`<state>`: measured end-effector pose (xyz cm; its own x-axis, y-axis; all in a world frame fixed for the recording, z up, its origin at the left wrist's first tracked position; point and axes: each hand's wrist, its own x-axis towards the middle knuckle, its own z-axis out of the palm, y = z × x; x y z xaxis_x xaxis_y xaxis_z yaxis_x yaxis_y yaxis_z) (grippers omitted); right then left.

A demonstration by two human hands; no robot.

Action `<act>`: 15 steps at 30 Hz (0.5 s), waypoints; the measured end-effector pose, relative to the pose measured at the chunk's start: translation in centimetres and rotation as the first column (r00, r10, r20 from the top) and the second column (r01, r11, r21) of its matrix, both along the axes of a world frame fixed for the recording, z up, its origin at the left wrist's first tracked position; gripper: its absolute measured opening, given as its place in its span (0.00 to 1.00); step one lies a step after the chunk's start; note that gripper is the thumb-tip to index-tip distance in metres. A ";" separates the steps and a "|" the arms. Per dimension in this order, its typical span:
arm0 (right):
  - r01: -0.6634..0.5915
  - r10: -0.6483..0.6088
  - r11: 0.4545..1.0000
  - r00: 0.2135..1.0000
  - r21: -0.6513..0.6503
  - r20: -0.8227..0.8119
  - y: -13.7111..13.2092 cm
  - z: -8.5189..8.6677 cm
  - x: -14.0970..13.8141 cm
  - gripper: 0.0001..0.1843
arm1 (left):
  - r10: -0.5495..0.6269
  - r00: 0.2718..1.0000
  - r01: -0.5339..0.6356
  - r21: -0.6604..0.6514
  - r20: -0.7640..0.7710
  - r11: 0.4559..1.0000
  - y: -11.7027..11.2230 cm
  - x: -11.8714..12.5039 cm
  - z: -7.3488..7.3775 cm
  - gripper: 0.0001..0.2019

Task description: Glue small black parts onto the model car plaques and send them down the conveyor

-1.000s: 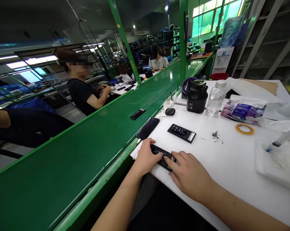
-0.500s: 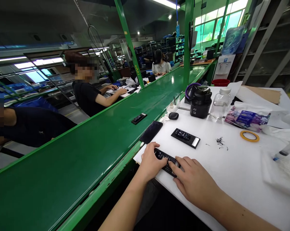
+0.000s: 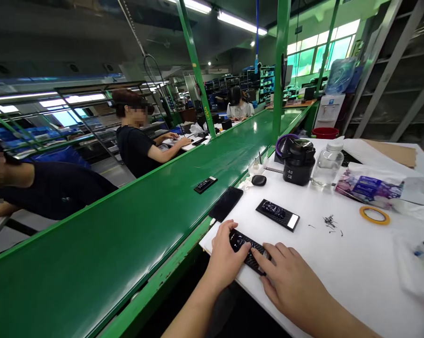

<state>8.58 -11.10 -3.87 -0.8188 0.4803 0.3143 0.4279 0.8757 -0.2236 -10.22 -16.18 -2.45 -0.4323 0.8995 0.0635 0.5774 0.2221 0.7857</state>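
Observation:
A small black keypad-like device (image 3: 249,248) lies at the near edge of the white table (image 3: 338,263). My left hand (image 3: 226,256) curls round its left end, thumb on top. Over its right end lies my right hand (image 3: 289,281), fingers bent and pressing on it. A second black device (image 3: 277,215) with a white end rests a little farther back. A dark phone (image 3: 226,203) lies at the table's left edge. A third black device (image 3: 205,184) sits on the green conveyor belt (image 3: 127,225).
On the table's far side stand a black jar (image 3: 298,163), a clear bottle (image 3: 327,163), a printed packet (image 3: 368,188), a yellow tape ring (image 3: 374,214) and small dark scraps (image 3: 329,220). People (image 3: 137,143) sit across the belt. Green posts (image 3: 280,70) rise beside it.
The view has tilted upward, so everything sits lower in frame. Both hands stay on the same device, with the fingers shifted slightly.

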 end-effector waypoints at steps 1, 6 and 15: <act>-0.001 0.001 1.000 1.000 -0.006 -0.002 0.0 0.0 -0.1 0.27 | -0.004 1.000 0.004 -0.003 0.002 1.000 0.1 0.0 0.1 0.23; 0.000 0.001 1.000 0.999 0.024 -0.035 0.1 -0.3 -0.2 0.27 | -0.015 0.999 0.013 -0.035 -0.034 0.999 0.5 -0.1 0.6 0.25; 0.012 -0.012 1.000 0.996 -0.010 0.084 0.0 1.3 0.1 0.26 | 0.023 0.999 -0.026 -0.073 -0.046 0.997 1.3 -0.6 0.5 0.27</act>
<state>8.64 -11.13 -2.62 -0.8364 0.4932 0.2393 0.4561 0.8682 -0.1954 -10.79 -14.91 -1.90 -0.4526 0.8915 0.0176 0.6053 0.2927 0.7403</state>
